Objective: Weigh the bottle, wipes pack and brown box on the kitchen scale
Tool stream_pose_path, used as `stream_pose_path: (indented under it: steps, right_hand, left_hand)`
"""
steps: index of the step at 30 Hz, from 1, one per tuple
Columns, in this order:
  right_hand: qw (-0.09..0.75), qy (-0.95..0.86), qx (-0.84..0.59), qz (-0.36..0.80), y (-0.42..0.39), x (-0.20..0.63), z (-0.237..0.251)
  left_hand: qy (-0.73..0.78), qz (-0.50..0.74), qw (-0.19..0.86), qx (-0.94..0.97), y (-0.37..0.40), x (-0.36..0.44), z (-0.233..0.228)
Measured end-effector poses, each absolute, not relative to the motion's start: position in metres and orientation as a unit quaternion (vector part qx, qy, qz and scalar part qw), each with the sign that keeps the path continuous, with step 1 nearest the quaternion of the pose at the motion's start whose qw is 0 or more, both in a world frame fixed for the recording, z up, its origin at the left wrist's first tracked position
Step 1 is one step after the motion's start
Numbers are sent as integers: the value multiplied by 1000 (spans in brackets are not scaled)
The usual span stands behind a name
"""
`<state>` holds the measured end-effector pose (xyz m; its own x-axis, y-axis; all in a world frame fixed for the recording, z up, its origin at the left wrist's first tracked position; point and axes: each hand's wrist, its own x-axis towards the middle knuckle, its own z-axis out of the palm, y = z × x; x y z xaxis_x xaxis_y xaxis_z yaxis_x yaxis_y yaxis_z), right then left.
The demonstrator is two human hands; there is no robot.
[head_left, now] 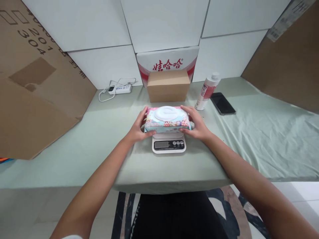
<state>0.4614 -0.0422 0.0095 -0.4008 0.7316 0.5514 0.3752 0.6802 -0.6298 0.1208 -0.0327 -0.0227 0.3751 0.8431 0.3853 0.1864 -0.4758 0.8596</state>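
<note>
From my head camera, my left hand (138,130) grips the left end of the soft pastel wet-wipe pack with its white oval plastic lid (167,119), and my right hand (196,126) grips the right end, fingers curled around its edges. The pack sits on the small white digital kitchen scale (168,144), on the pale green cloth-covered table (99,139). Behind it stands a plain brown cardboard box (168,85); a white spray bottle with a red label (207,91) and a black phone (222,103) lie to the right.

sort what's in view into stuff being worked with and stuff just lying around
In use: wet wipes pack, held at its ends by left hand and right hand; kitchen scale beneath it.

Lying about: cardboard box, white bottle, phone, power strip.
</note>
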Motion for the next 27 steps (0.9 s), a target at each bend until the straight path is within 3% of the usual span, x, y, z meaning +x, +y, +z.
stream_pose_path:
  steps: [12,20,27]
  right_hand:
    - [480,-759,-334,286,-41,443,28]
    - [357,-831,-272,330,33,372,85]
    - [256,-835,-335,353,73,281,71]
  left_hand:
    - [332,501,311,736,-33,122,-6]
    - [399,559,219,693,-14,57,17]
    - [527,517,250,626,-2,-1,11]
